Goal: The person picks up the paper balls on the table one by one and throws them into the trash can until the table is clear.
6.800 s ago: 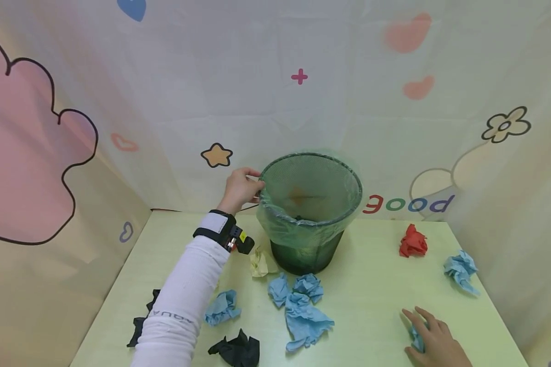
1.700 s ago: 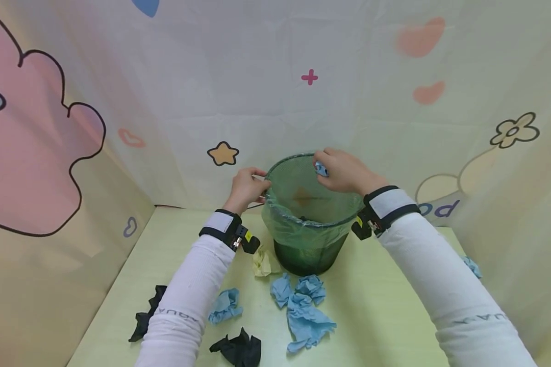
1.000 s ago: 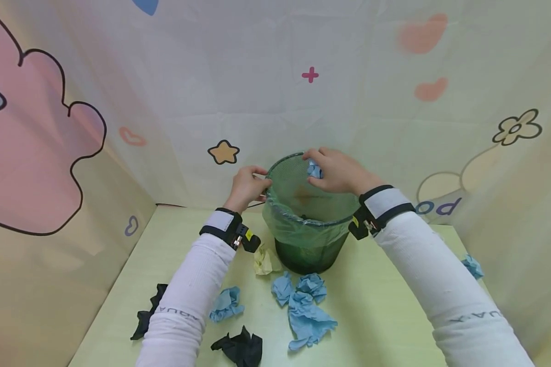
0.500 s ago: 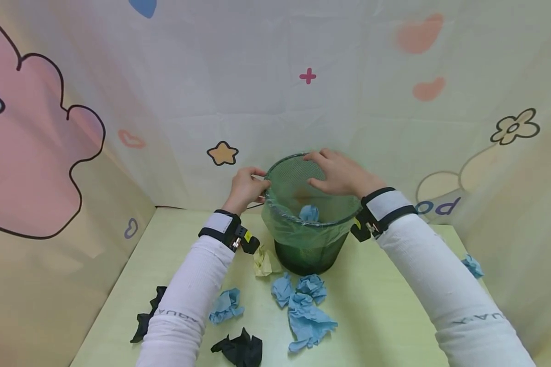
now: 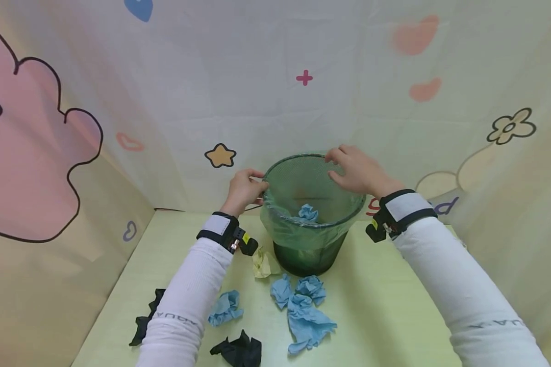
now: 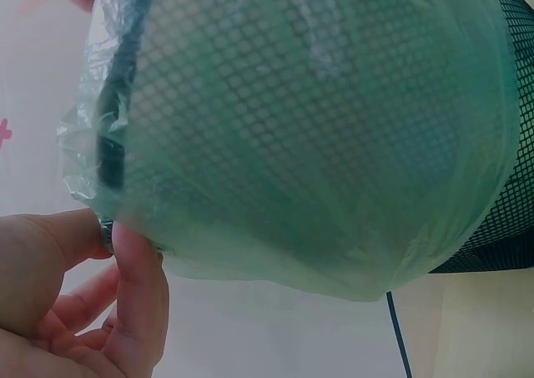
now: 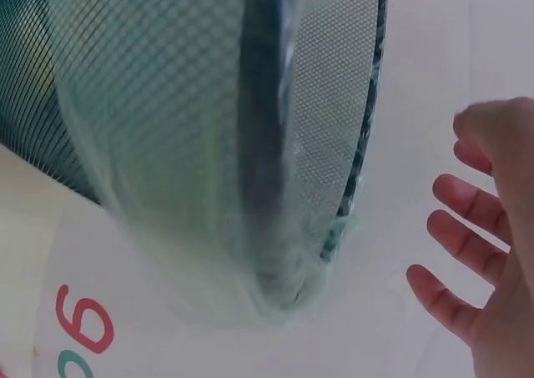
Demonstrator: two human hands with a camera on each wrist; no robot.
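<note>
Bin rim (image 5: 326, 225) in left hand (image 5: 241, 191)

The bin (image 5: 307, 261) stood toward the table's (image 5: 390, 300) back, before a curtain (image 5: 257, 97), one paper (image 5: 308, 212) inside. Three papers (image 5: 306, 321) lay in front, others (image 5: 225, 309) farther left. The left hand (image 5: 244, 189) touched its left rim; the right hand (image 5: 360, 171) was above its right.

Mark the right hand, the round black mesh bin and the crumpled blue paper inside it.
Right hand (image 5: 359, 171): head view, back of hand.
Round black mesh bin (image 5: 308, 259): head view, lower wall.
Crumpled blue paper (image 5: 308, 212): head view, visible middle.
</note>
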